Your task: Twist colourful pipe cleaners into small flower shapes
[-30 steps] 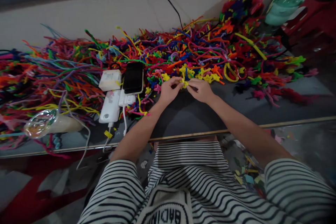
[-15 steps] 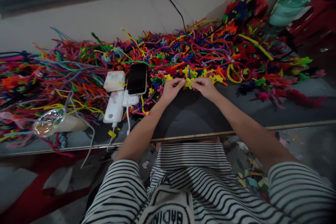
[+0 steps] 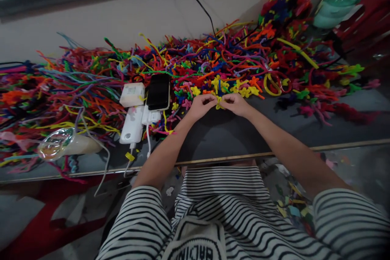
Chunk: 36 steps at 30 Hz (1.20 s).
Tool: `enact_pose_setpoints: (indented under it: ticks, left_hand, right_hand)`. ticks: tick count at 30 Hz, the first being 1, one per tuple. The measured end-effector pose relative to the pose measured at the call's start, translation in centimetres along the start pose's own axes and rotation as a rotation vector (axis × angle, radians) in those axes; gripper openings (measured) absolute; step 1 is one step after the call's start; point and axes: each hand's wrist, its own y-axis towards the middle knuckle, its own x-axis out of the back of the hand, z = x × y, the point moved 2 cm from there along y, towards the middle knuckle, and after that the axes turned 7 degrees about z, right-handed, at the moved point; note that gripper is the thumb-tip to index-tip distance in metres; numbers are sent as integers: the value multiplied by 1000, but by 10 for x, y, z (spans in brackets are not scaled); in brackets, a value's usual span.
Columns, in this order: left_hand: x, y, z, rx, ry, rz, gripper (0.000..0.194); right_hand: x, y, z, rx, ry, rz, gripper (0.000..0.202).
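Between my fingertips is a small yellow pipe-cleaner piece (image 3: 218, 103), looped like a flower. My left hand (image 3: 202, 105) pinches its left side, and my right hand (image 3: 236, 103) pinches its right side. The fingertips nearly meet and hide part of the piece. Just beyond my hands lie yellow pipe-cleaner flowers (image 3: 217, 84) at the edge of a large multicoloured pile (image 3: 195, 59). Scissors with yellow and red handles (image 3: 273, 85) rest to the right of my right hand.
Left of my hands are a black phone (image 3: 159, 91), a white box (image 3: 132, 94) and a white power bank (image 3: 132, 125) with cables. A lidded cup (image 3: 70, 144) lies on its side further left on the dark table (image 3: 225, 138). A green container (image 3: 335, 10) stands at the back right.
Both hands have shifted slightly toward me with the yellow piece, away from the yellow flowers. The fingers have changed their bend around it.
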Motion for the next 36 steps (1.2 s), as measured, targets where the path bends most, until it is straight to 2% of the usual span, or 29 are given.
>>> enact_pose_setpoints:
  ticks: [3, 5, 7, 11, 15, 18, 21, 24, 30, 36]
  left_hand:
    - [2, 2, 5, 177, -120, 39, 20]
    - [3, 3, 7, 286, -129, 71, 17]
    - [3, 4, 8, 337, -99, 91, 15]
    - [0, 5, 11, 347, -32, 43, 14]
    - [-6, 3, 16, 292, 37, -137, 15]
    - [-9, 2, 16, 283, -33, -223, 14]
    - [-7, 2, 15, 341, -185, -175, 16]
    - [-2, 3, 14, 367, -269, -93, 22]
    - [4, 4, 18, 325, -260, 57, 24]
    - [5, 4, 16, 335, -225, 82, 31]
  right_hand:
    - [-1, 0, -1, 10, -28, 41, 49]
    - [-2, -1, -1, 13, -75, 49, 48]
    - [-2, -2, 0, 25, -122, 30, 47]
    - [-2, -3, 1, 56, -188, -23, 44]
    - [-2, -4, 3, 84, -289, -104, 39]
    - [-1, -3, 3, 92, -322, -141, 37]
    - [1, -1, 0, 86, -251, -129, 41]
    - [3, 2, -5, 61, -171, -56, 46]
    - [5, 4, -9, 20, -79, 9, 46]
    - [5, 3, -7, 48, -94, -17, 48]
